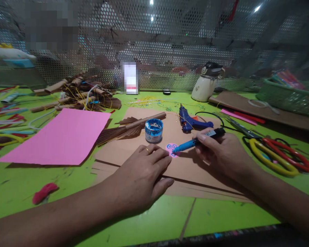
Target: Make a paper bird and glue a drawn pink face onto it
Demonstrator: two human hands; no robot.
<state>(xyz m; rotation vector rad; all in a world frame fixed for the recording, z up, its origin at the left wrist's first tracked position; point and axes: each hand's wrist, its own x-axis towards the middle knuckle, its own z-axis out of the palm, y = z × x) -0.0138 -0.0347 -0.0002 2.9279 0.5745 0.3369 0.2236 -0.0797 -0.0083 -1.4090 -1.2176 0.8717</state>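
My right hand (216,147) grips a blue marker pen (187,144) with a black end. The pen's tip touches a small round pink paper (175,146) that carries a blue-drawn face with two eyes. My left hand (153,164), a ring on one finger, lies with its fingertips at the left edge of that pink piece. Both hands rest over a stack of brown paper sheets (123,151). Just behind the left hand stands an uncapped jar of blue paint (153,131). A rolled brown paper piece with fanned pleats (134,127) lies beside the jar.
Behind my right hand lies a blue glue gun (193,120). Large scissors with yellow and red handles (275,156) are at right. A pink sheet (64,137) and a pile of brown paper pieces (84,92) lie left. A white jug (206,84) stands near the perforated screen (164,41).
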